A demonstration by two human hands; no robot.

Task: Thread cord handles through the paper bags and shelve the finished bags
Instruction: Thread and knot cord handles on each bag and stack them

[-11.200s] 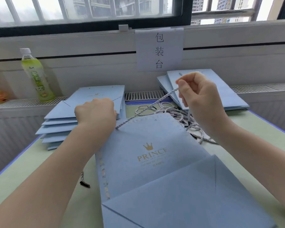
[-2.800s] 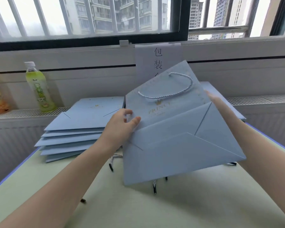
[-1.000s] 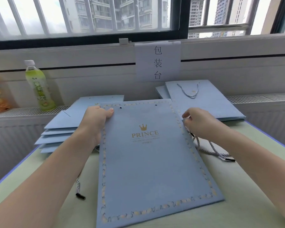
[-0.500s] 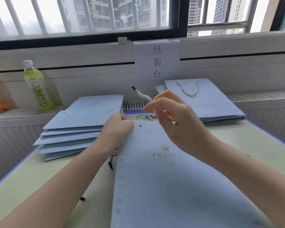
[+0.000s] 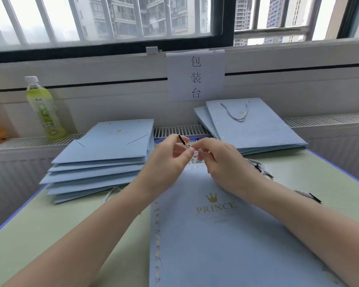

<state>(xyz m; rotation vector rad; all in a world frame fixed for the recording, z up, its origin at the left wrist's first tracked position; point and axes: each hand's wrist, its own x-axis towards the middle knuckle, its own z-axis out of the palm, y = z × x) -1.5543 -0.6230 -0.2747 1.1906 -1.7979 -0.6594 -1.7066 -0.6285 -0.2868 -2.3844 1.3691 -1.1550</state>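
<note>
A flat light-blue paper bag [image 5: 216, 235] with a gold crown and "PRINCE" lies in front of me on the table. Both hands meet just above its top edge. My left hand [image 5: 170, 156] pinches a twisted white-grey cord [image 5: 195, 157] near its black tip, which points up. My right hand [image 5: 218, 156] pinches the same cord close beside it. The bag's top holes are hidden behind my hands. A stack of flat bags without handles [image 5: 104, 158] lies at the left. A smaller stack with a cord handle on top [image 5: 255, 125] lies at the back right.
Loose cords [image 5: 259, 167] lie on the green table [image 5: 39, 235] right of my hands, one [image 5: 307, 194] beyond my right forearm, another [image 5: 110, 195] by the left stack. A green drink bottle [image 5: 44, 108] stands on the radiator ledge at the left. A paper sign [image 5: 195, 76] hangs under the window.
My left hand has left the bag's top edge and come up to take the cord beside my right hand. The cord's black tip now sits between both hands.
</note>
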